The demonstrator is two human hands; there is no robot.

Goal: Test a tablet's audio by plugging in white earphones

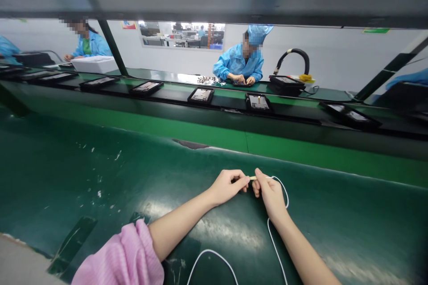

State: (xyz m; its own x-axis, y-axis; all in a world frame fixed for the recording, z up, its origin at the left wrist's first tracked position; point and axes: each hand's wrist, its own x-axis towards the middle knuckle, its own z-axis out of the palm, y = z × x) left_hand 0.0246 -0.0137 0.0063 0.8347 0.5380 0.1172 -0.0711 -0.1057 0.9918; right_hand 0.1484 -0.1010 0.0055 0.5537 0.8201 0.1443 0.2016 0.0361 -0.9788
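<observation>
My left hand [229, 187] and my right hand [269, 196] are close together above the green bench mat [100, 173]. Between their fingertips runs a short pale tip of a thin white cable [254, 178]; both hands pinch it. The cable [268, 227] curves past my right hand and drops towards the bottom of the view. Another white loop, probably of the same cable, lies on the mat lower left of it. My fingers hide part of the tip.
A conveyor belt [167, 107] crosses beyond the mat, carrying several black trays with display panels, such as one black tray [200, 95]. A co-worker [240, 60] in a blue gown and cap works at the far side. A pink sleeve [123, 256] covers my left upper arm.
</observation>
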